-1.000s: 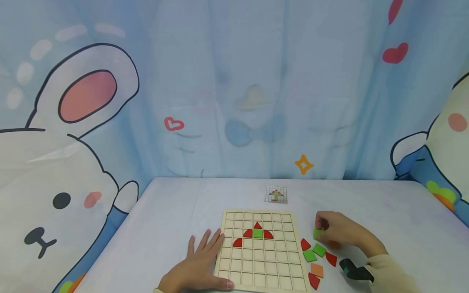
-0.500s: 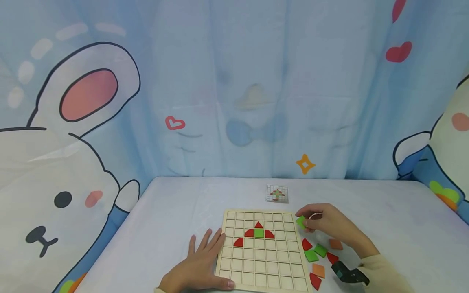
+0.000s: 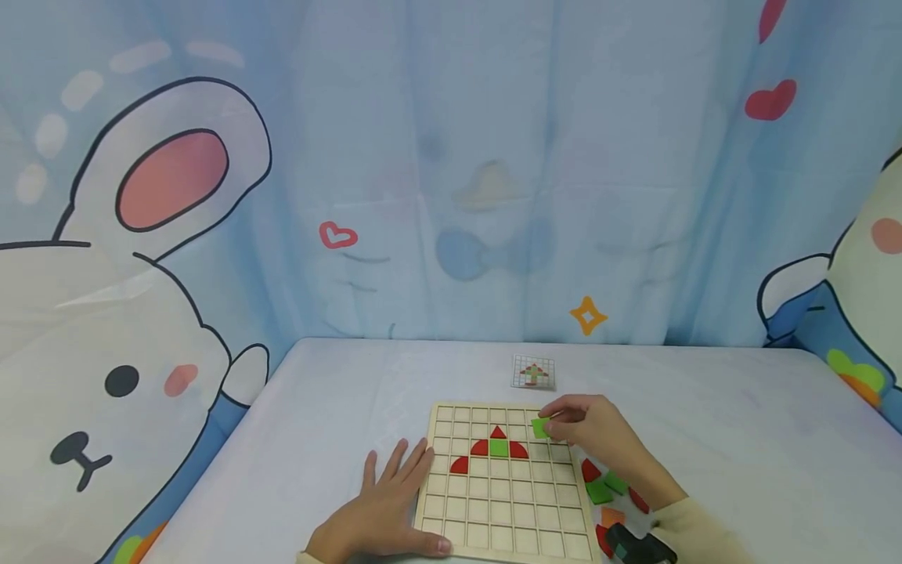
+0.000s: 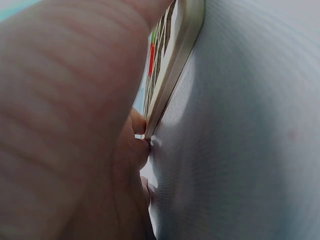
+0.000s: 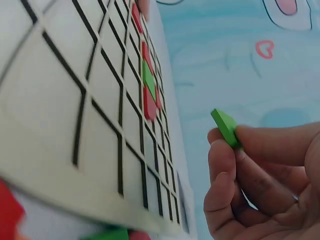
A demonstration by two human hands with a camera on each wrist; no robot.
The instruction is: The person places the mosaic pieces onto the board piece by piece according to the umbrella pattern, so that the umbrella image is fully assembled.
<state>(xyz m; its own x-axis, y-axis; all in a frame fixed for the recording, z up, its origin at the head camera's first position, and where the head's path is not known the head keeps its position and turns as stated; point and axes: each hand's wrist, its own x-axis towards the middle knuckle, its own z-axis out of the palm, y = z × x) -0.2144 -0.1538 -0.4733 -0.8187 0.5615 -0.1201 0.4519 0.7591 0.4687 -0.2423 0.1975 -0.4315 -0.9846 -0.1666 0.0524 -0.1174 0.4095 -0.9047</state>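
Observation:
My right hand [image 3: 590,429] pinches a green square tile [image 3: 540,428] between thumb and fingers, held over the upper right part of a wooden grid board [image 3: 511,515]. In the right wrist view the green tile [image 5: 226,128] shows edge-on at the fingertips. On the board lie a red triangle [image 3: 498,432], a green square [image 3: 499,448] below it, and red quarter-round tiles, one on each side of that square and another [image 3: 460,465] one row lower at left. My left hand [image 3: 380,505] rests spread at the board's left edge, thumb on its lower corner.
Right of the board lie loose tiles, partly hidden by the right arm: green squares [image 3: 599,491], an orange square [image 3: 612,516] and red pieces [image 3: 590,470]. A small pattern card [image 3: 533,372] lies behind the board. A printed curtain [image 3: 479,172] hangs behind the table.
My right hand has lifted the green square from the loose tiles and carried it left over the board. The left hand has stayed in place.

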